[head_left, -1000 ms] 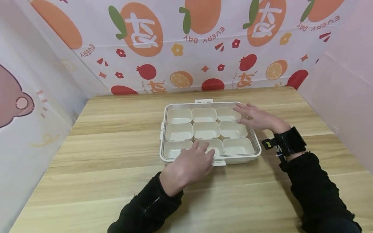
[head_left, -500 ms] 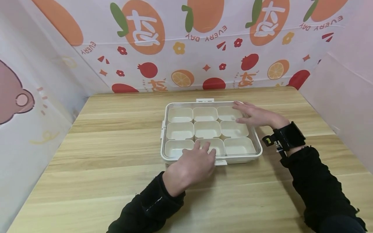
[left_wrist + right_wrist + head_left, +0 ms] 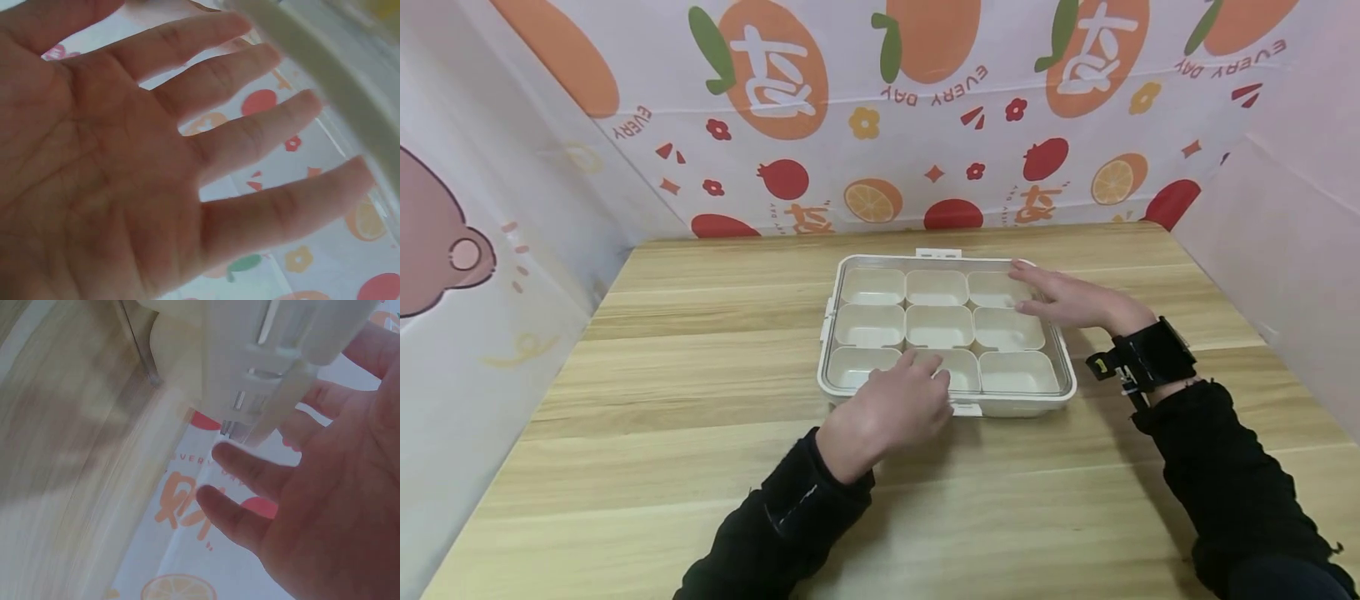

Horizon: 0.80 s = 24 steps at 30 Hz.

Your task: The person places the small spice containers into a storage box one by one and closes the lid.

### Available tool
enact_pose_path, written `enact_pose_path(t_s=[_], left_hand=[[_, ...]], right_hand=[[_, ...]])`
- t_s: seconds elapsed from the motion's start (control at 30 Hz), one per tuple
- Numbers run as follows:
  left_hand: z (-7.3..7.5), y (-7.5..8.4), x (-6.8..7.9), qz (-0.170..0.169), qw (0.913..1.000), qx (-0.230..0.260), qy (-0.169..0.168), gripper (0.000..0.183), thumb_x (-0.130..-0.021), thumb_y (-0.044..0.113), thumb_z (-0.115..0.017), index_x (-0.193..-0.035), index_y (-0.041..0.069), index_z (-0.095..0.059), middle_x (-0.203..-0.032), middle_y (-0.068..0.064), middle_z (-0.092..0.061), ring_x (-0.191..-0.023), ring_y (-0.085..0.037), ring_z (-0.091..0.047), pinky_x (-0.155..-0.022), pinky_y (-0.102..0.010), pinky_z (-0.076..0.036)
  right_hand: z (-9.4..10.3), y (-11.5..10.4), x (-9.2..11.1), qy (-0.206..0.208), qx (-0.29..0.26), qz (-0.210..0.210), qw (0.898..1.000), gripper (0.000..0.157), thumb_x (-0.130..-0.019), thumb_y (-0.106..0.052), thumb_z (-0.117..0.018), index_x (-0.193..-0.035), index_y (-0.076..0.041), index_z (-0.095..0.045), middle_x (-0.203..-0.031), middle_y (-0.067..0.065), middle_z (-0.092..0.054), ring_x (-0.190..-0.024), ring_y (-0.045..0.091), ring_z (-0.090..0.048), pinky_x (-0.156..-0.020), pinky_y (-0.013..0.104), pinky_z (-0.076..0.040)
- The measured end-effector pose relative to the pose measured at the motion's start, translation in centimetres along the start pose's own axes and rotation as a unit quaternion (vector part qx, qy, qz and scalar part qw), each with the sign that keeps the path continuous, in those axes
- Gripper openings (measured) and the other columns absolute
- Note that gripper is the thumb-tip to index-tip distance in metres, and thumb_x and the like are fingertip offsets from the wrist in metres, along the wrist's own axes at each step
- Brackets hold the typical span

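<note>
A cream storage box (image 3: 1015,402) with a clear lid shows several small compartments in rows through the top. My left hand (image 3: 887,408) lies over its front edge beside the front latch (image 3: 967,410). In the left wrist view the palm is spread, with straight fingertips right at the box's pale rim (image 3: 337,78). Over the far right corner reaches my right hand (image 3: 1075,300), its fingers extended across the lid's edge. In the right wrist view those fingers lie slightly bent alongside a white side latch (image 3: 281,403). Other latches stick out at the back (image 3: 938,252) and left side (image 3: 827,321).
The box is on a light wooden table (image 3: 647,400). Behind the table hangs a white cloth (image 3: 865,158) printed with fruit, and pale sheets (image 3: 527,283) line the sides. A black strap with a small camera (image 3: 1150,358) circles the right wrist.
The box has shifted slightly right and away from the body, its front edge now higher in the head view. Both hands stay at the same parts of it.
</note>
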<state>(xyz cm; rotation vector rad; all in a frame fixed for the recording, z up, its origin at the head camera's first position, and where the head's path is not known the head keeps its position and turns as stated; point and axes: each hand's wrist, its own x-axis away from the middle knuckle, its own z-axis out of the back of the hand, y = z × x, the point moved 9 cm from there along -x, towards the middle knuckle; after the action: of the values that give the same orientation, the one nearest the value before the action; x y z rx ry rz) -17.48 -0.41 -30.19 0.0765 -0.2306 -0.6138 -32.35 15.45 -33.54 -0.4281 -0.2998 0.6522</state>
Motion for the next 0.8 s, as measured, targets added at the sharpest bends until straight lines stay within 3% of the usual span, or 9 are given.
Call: enact_pose_path(t_s=[0.13,0.3,0.57,0.8], left_hand=[[0.0,-1.4,-0.6,0.012,0.9999,0.011,-0.002,0.038,-0.095,0.027,-0.041,-0.124,0.005,-0.050,-0.140,-0.006,-0.036,-0.127,-0.030,-0.025,-0.087,-0.060,-0.038],[0.3,-2.6,-0.9,0.025,0.9995,-0.016,0.014,0.038,-0.095,0.033,-0.041,-0.123,0.010,-0.052,-0.139,0.002,-0.039,-0.126,-0.023,-0.029,-0.083,-0.058,-0.043],[0.3,-3.4,-0.8,0.044,0.9983,-0.037,-0.010,0.065,-0.087,0.059,-0.042,-0.133,0.012,-0.043,-0.142,0.003,-0.034,-0.129,-0.022,-0.022,-0.090,-0.059,-0.036],[0.7,-4.2,-0.9,0.058,0.9965,-0.059,0.011,0.058,-0.091,0.051,-0.041,-0.133,0.011,-0.042,-0.140,0.002,-0.037,-0.125,-0.021,-0.030,-0.095,-0.055,-0.033]], right_hand=[[0.4,0.5,0.4,0.026,0.048,-0.010,0.998,0.061,-0.093,-0.036,-0.046,-0.139,-0.002,-0.025,-0.147,0.017,-0.012,-0.131,0.032,-0.007,-0.103,0.059,-0.014],[0.4,0.4,0.6,0.025,0.057,-0.021,0.998,0.062,-0.092,-0.036,-0.047,-0.138,0.001,-0.026,-0.148,0.018,-0.009,-0.130,0.035,-0.004,-0.102,0.060,-0.014],[1.1,-0.3,1.4,0.038,0.107,-0.021,0.993,0.057,-0.090,-0.033,-0.052,-0.130,0.006,-0.038,-0.141,0.024,-0.025,-0.122,0.042,-0.023,-0.098,0.059,-0.025],[0.7,-0.4,1.9,0.047,0.108,-0.018,0.993,0.062,-0.090,-0.039,-0.050,-0.130,0.006,-0.038,-0.142,0.023,-0.021,-0.124,0.042,-0.019,-0.100,0.059,-0.023]])
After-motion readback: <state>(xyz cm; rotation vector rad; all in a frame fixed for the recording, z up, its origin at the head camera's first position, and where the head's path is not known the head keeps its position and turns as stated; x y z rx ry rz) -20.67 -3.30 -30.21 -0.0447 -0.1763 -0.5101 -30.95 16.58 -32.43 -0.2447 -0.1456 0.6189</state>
